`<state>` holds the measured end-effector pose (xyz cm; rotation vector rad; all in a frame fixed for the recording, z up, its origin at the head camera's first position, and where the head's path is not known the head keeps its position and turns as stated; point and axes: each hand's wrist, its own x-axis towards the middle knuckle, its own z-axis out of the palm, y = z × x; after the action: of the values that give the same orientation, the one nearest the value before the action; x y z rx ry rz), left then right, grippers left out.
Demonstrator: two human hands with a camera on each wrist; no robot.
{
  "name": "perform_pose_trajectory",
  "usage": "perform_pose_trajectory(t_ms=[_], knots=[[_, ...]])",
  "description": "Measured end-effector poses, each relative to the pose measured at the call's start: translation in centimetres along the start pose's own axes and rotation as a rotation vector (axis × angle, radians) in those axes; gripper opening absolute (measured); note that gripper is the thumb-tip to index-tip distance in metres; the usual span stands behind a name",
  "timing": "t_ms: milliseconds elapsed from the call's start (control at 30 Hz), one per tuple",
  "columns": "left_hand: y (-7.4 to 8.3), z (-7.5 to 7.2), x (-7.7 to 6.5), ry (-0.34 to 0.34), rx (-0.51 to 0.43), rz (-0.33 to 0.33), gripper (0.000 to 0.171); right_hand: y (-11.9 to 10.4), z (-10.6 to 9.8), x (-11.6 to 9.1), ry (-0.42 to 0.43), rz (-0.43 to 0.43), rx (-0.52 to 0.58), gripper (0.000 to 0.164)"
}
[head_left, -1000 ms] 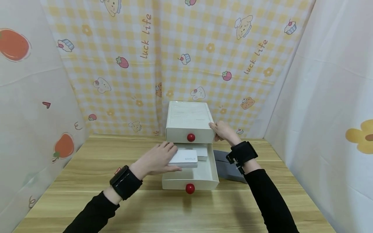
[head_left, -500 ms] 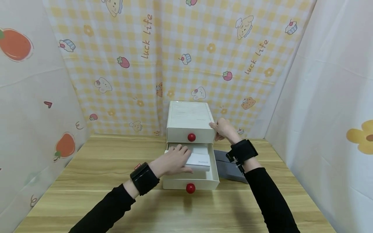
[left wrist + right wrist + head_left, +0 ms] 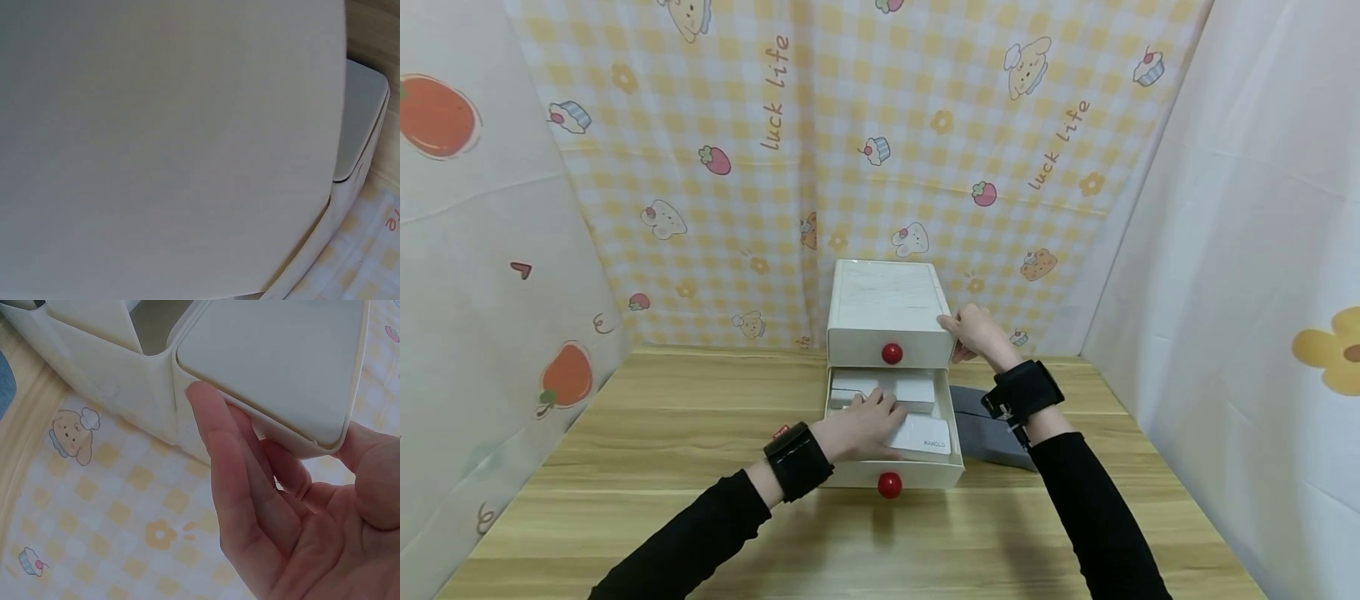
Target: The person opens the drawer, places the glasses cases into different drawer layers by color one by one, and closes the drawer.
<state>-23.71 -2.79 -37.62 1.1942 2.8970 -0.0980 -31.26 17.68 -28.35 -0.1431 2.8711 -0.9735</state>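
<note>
A white drawer unit stands at the back of the table, its lower drawer pulled out. Inside that drawer, towards the front, my left hand grips the left end of a flat white box with small print on its lid. Another white box lies behind it, partly under the upper section. My right hand holds the unit's upper right front corner. In the right wrist view its fingers lie along the side wall, the thumb at the opposite edge. A pale surface close up fills most of the left wrist view.
Red round knobs sit on the upper drawer front and on the lower one. A grey cloth item lies on the wooden table, right of the drawer. Patterned curtains enclose the back and sides.
My left hand has carried the flat white box rightward and down from above the drawer into its front part, uncovering the box behind. My right hand has stayed at the corner.
</note>
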Motion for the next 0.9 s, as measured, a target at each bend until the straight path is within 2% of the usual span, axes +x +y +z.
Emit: perform_pose_trajectory(t_ms=[100, 300, 600, 767, 900], knots=[[-0.1, 0.3, 0.0, -0.002, 0.005, -0.003, 0.064, 0.0, 0.0, 0.0, -0.001, 0.001, 0.008, 0.042], [-0.4, 0.5, -0.1, -0.002, -0.063, -0.006, 0.065, 0.0, 0.1, -0.1, -0.001, -0.018, 0.016, 0.042], [-0.5, -0.4, -0.9, 0.073, -0.078, 0.046, 0.053, 0.2, 0.1, -0.1, -0.006, -0.031, 0.029, 0.042], [-0.3, -1.3, -1.6, 0.153, -0.061, 0.138, 0.038, 0.2, 0.1, -0.1, -0.007, -0.033, 0.037, 0.041], [0.3, -1.5, -2.0, 0.234, -0.006, 0.227, 0.026, 0.3, 0.1, -0.1, -0.010, -0.029, 0.036, 0.041]])
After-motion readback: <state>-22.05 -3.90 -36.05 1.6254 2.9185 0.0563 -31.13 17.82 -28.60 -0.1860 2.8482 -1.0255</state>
